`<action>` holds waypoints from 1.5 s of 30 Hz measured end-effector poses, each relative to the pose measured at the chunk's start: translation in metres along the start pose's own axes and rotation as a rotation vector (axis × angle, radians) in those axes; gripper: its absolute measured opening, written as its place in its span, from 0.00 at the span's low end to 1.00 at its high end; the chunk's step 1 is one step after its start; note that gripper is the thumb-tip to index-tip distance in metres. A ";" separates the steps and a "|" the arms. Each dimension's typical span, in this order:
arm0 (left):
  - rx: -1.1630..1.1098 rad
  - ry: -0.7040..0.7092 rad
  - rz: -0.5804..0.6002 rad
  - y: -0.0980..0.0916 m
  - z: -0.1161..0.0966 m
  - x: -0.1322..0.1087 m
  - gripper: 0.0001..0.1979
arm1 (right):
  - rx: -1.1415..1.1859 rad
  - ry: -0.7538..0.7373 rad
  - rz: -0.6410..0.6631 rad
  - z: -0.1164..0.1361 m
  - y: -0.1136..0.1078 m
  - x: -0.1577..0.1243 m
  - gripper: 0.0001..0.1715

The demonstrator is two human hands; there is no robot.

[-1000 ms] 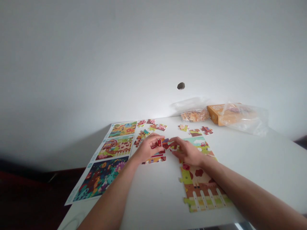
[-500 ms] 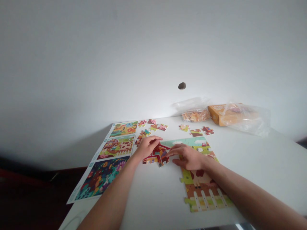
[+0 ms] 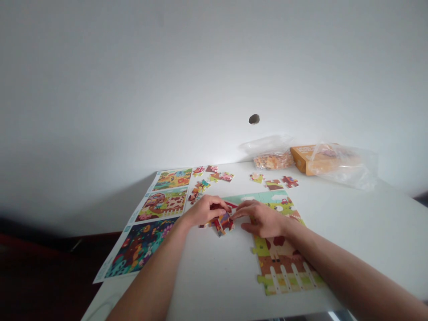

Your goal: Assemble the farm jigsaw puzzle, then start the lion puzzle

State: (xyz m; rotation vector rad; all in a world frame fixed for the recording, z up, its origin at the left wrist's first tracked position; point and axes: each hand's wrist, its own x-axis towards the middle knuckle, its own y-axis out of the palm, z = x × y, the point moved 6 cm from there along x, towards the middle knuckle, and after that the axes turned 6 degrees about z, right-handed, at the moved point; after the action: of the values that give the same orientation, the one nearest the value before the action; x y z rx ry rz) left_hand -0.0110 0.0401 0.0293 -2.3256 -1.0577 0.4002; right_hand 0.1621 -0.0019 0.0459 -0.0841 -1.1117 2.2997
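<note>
My left hand (image 3: 203, 210) is closed with bent fingers over a red and purple puzzle piece (image 3: 223, 224), gripping its upper left side. That piece sits tilted at the left edge of the partly joined farm puzzle (image 3: 284, 285), which has a cow, a white fence and a pale blue sky. My right hand (image 3: 262, 218) lies over the puzzle's middle, fingers stretched out and apart. Its index fingertip is at the piece's right edge; whether it touches cannot be made out. Other red barn pieces are mostly hidden under my left hand.
Several loose pieces (image 3: 222, 177) lie behind my left hand, and a few more (image 3: 274, 184) behind the puzzle. A picture sheet (image 3: 132, 221) covers the table's left side. At the back, by the wall, are a bag of pieces (image 3: 272, 160) and an orange box (image 3: 301, 159) under clear plastic.
My left hand has moved slightly nearer and right, onto the red and purple piece. That piece has shifted a little left and nearer and turned. My right hand has barely moved.
</note>
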 end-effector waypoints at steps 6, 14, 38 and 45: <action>0.220 0.073 0.053 -0.007 -0.010 -0.008 0.09 | -0.014 -0.008 0.005 0.000 -0.001 -0.001 0.27; 0.268 0.038 -0.182 -0.018 0.004 -0.005 0.11 | -0.014 -0.085 0.014 0.005 -0.001 0.001 0.29; 0.289 0.014 -0.112 -0.014 0.011 0.001 0.12 | -0.138 -0.210 0.291 0.048 0.041 0.005 0.41; 0.146 0.061 0.002 -0.014 0.009 -0.004 0.15 | -0.146 -0.169 0.339 0.045 0.043 0.006 0.42</action>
State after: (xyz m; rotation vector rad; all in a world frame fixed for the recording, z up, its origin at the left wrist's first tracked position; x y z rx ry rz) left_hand -0.0260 0.0479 0.0303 -2.1958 -0.9644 0.3918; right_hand 0.1240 -0.0511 0.0449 -0.1468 -1.4456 2.5558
